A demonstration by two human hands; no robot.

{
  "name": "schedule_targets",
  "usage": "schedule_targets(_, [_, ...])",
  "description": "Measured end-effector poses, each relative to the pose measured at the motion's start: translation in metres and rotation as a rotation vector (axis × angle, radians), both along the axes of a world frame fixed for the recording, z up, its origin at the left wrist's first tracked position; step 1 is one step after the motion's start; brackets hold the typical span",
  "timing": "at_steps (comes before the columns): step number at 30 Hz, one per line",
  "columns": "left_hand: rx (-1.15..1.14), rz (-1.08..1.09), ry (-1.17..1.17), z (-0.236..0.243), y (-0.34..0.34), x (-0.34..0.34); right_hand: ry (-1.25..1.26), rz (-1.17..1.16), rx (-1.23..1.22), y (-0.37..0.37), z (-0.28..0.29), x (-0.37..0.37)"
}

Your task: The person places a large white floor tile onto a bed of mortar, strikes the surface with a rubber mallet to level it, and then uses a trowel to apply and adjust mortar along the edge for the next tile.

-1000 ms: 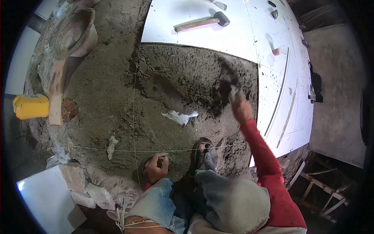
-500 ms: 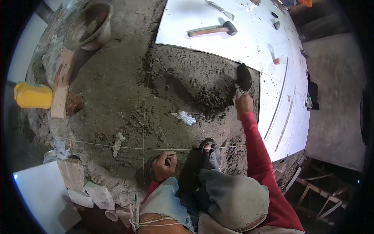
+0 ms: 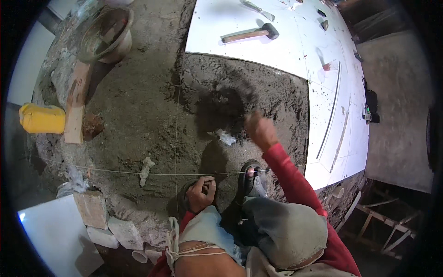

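My right hand [image 3: 262,131], in a red sleeve, is closed round the handle of a trowel. The trowel blade [image 3: 249,94] is smeared by motion over the damp grey mortar bed [image 3: 281,94]. A dark shadow lies on the mortar beside it. Low by my knee, my left hand [image 3: 201,195] has its fingers curled in; whatever they may hold is hidden. A scrap of crumpled plastic [image 3: 226,137] lies on the mortar between the hands.
Large white tiles [image 3: 249,48] border the bed, with a mallet [image 3: 251,34] and a scraper [image 3: 258,10] on them. String lines [image 3: 138,172] cross the mortar. To the left are a bucket [image 3: 117,48], a wood plank [image 3: 76,104], a yellow jug [image 3: 42,118] and blocks [image 3: 125,232].
My right hand has swept the trowel leftward from beside the tile edge across the mortar. My left hand stays curled near the knee. The view has shifted slightly.
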State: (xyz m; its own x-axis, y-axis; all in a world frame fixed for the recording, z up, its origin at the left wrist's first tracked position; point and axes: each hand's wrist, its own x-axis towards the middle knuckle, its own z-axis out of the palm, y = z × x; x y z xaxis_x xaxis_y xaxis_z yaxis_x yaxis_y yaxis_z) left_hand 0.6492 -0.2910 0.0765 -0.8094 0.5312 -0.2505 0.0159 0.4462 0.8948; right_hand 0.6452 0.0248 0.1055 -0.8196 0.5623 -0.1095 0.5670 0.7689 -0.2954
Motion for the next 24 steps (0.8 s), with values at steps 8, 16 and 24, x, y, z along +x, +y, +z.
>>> schedule_targets(8, [0.058, 0.038, 0.102, -0.005, 0.01, 0.003, 0.086, -0.095, 0.079, -0.023, -0.015, -0.02])
schedule_targets(16, [0.117, 0.019, 0.033, -0.002, 0.017, 0.009, 0.079, 0.025, 0.22, 0.045, -0.015, -0.003])
schedule_targets(24, [0.077, 0.066, 0.098, -0.002, 0.006, -0.001, 0.025, 0.173, 0.037, -0.008, -0.01, 0.001])
